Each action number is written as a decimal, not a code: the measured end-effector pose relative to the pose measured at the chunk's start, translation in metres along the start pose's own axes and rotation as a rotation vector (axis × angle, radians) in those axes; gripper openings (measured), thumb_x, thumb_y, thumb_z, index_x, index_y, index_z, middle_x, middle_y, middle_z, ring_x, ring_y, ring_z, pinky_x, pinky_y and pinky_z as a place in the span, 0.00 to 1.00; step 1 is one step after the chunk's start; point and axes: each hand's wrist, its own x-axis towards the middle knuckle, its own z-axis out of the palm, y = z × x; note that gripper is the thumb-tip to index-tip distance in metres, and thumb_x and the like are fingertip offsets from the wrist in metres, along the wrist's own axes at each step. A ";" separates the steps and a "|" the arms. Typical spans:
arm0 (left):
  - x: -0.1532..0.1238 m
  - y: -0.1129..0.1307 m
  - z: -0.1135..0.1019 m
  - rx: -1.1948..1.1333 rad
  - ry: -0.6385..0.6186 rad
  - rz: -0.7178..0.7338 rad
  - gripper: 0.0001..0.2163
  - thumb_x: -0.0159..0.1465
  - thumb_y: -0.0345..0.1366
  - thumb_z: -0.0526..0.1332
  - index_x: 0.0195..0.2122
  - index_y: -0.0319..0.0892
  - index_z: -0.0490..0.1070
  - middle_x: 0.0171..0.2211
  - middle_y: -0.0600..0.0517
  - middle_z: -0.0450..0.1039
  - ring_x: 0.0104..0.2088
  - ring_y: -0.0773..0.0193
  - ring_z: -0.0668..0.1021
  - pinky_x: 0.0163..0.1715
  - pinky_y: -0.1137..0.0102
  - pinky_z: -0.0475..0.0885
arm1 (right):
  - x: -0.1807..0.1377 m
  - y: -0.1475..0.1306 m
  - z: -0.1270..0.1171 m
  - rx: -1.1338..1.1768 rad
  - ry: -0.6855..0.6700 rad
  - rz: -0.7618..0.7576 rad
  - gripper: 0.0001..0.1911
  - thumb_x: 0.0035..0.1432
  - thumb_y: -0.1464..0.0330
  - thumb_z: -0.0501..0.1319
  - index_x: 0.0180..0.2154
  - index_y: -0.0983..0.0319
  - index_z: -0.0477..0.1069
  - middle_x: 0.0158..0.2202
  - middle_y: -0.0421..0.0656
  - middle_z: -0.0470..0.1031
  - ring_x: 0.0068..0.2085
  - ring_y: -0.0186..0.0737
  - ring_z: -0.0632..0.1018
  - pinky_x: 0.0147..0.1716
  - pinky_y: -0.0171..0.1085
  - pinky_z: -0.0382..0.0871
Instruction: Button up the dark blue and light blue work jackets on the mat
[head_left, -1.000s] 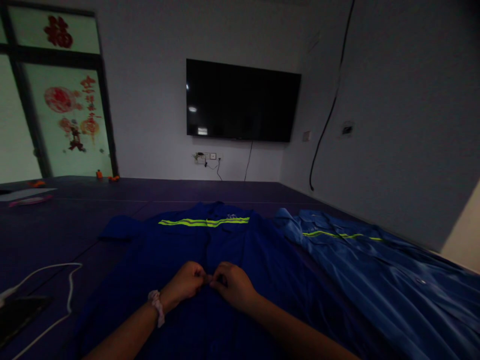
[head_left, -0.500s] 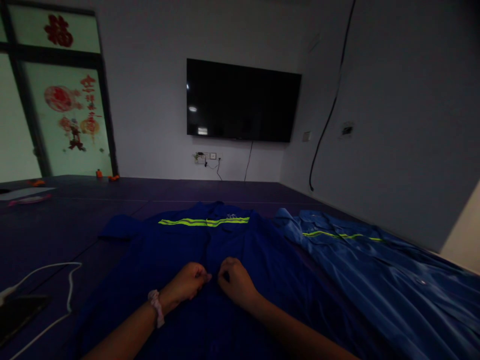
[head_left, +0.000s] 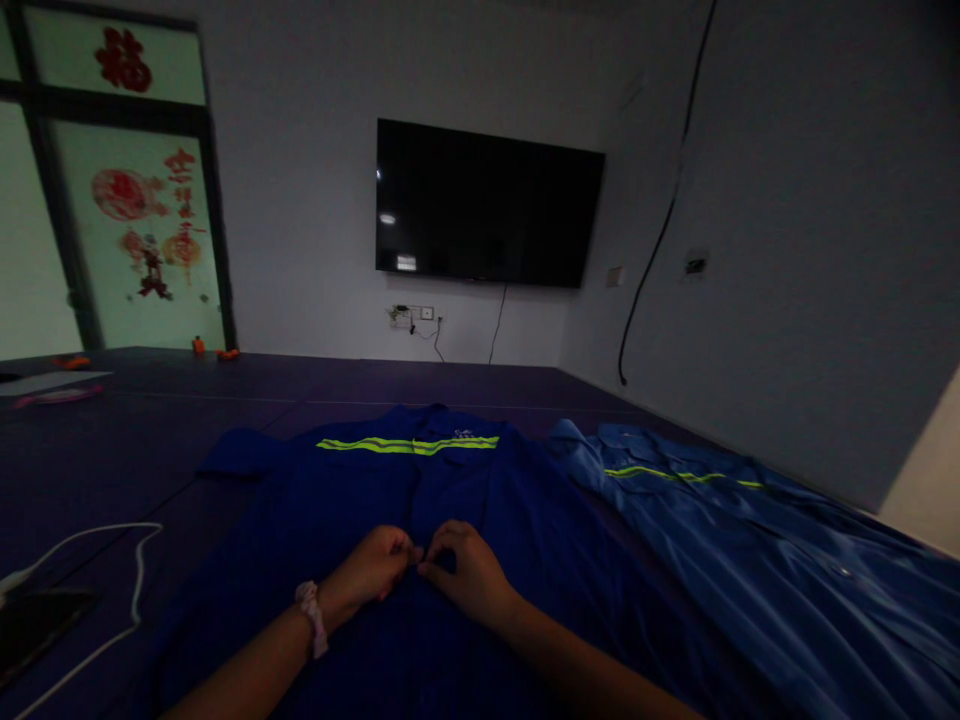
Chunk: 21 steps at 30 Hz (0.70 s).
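A dark blue work shirt [head_left: 337, 510] with a yellow-green reflective stripe across its chest lies spread out in front of me. My left hand [head_left: 382, 562], a band at its wrist, is closed in a pinch at the shirt's front placket. Opposite it, my right hand [head_left: 466, 570] also pinches at the placket, thumb and forefinger together. The fingertips of both hands nearly meet over the middle of the shirt. Any button between them is too small and dark to make out.
A lighter blue work shirt [head_left: 720, 530] lies at the right. On the left are a dark phone [head_left: 41, 625] and a white cable [head_left: 139, 570]. The purple surface [head_left: 262, 385] reaches the far wall, where a television [head_left: 487, 205] hangs. A black cord [head_left: 660, 240] dangles at the right.
My right hand has moved left, and its thumb and forefinger have come together beside my left fingertips. My left hand has stayed almost still at the placket.
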 end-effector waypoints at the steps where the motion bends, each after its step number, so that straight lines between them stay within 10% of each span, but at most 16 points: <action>1: 0.000 0.000 0.000 -0.006 0.000 -0.003 0.20 0.48 0.54 0.56 0.25 0.40 0.60 0.13 0.62 0.57 0.11 0.76 0.57 0.13 0.76 0.47 | 0.000 0.000 0.000 0.007 0.002 0.005 0.03 0.47 0.68 0.64 0.27 0.61 0.73 0.36 0.42 0.73 0.39 0.37 0.72 0.41 0.35 0.62; 21: 0.002 0.000 -0.003 0.062 -0.059 0.046 0.21 0.49 0.57 0.54 0.24 0.41 0.59 0.14 0.62 0.56 0.12 0.76 0.58 0.14 0.76 0.50 | 0.003 0.002 0.002 0.041 0.013 -0.036 0.02 0.45 0.72 0.63 0.23 0.62 0.71 0.33 0.41 0.73 0.38 0.37 0.72 0.42 0.36 0.61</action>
